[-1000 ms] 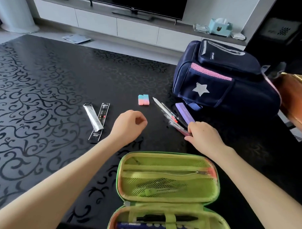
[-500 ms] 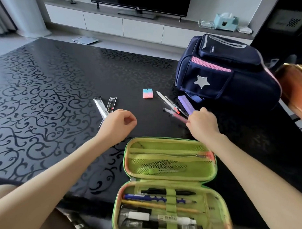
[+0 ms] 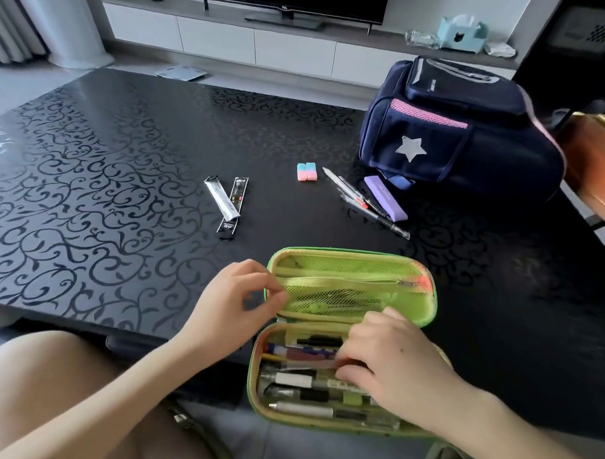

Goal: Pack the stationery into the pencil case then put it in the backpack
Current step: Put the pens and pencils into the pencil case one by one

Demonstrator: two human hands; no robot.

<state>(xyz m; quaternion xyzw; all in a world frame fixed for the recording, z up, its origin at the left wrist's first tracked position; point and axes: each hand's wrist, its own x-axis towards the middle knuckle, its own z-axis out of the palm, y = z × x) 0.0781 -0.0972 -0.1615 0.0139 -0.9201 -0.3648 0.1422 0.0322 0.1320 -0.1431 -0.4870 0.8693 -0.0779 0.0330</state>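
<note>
While the left hand [image 3: 235,300] pinches the lid edge of the open pencil case [image 3: 350,262] overhanging the near edge of the table [image 3: 120,167] and the right hand [image 3: 391,367] curls over its pens [image 3: 299,380], grip unclear, downward pressure could tip it floorward

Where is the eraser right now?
Head view: the eraser lies on the table, mid-frame, between the packets to its left and the pens to its right, beyond the open pencil case.
</note>
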